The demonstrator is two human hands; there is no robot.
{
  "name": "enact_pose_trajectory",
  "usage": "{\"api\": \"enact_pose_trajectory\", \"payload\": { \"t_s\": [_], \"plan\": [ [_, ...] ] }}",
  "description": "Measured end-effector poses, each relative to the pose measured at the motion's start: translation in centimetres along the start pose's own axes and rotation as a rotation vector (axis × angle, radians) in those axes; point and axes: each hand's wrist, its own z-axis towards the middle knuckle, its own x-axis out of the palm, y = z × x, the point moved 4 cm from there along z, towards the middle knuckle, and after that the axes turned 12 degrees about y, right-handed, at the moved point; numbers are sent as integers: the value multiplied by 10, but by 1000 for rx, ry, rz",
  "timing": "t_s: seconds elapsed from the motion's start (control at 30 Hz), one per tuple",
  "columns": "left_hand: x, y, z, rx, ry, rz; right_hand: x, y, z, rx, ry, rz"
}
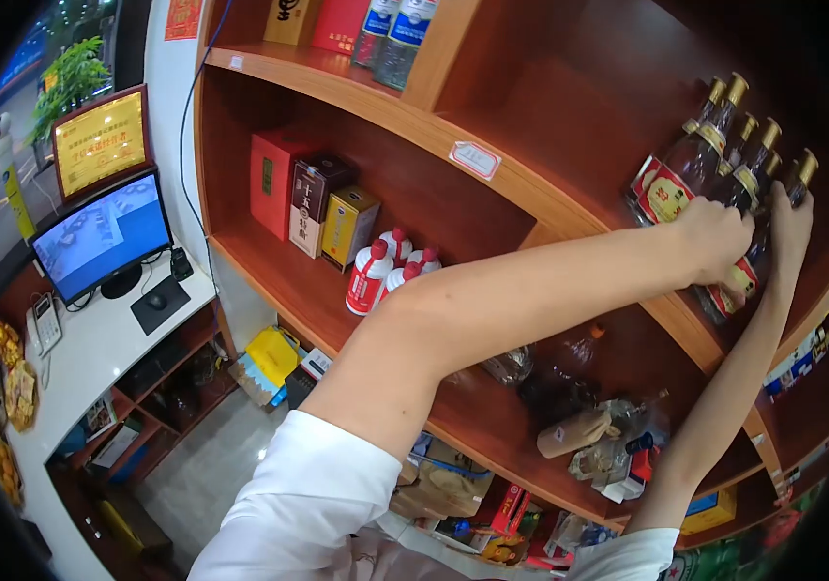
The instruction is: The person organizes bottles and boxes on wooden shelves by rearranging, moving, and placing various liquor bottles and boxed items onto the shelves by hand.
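Bottles need gentle, upright steadying, with the left hand curled around one; whether the right hand grips is unclear.

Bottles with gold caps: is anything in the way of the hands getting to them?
Nothing I can see. The left hand is right up against the bottles, and the right hand is at the neck of the rightmost one, with nothing between.
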Motion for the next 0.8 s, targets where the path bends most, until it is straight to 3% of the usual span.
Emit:
{"api": "enact_pose_trajectory", "payload": {
  "t_s": [0.13,0.17,0.3,0.33,0.37,0.47,0.57,0.63,0.73,0.8],
  "plan": [
    [4,-7,-11,25,-213,40,2,-5,2,-44,31,36],
    [6,-10,-19,48,-288,-91,2,0,-5,-47,36,49],
    [-54,-60,-105,240,-113,-997,0,36,-38,-57,49,73],
    [-50,-71,-116,386,-186,-770,-1,45,-45,-59,55,78],
    [-57,-85,-138,441,-427,-669,-2,53,-50,-61,57,85],
    [-60,-107,-177,432,-651,-560,-4,74,-57,-79,62,101],
    [-60,-110,-193,412,-617,-647,-5,89,-62,-84,67,116],
    [-73,-99,-209,423,-516,-472,-5,88,-56,-119,56,91],
    [-61,-107,-193,401,-870,-458,-7,88,-53,-125,81,74],
    [-57,-100,-188,435,-888,-386,-7,89,-53,-100,64,84]
  ]
}}
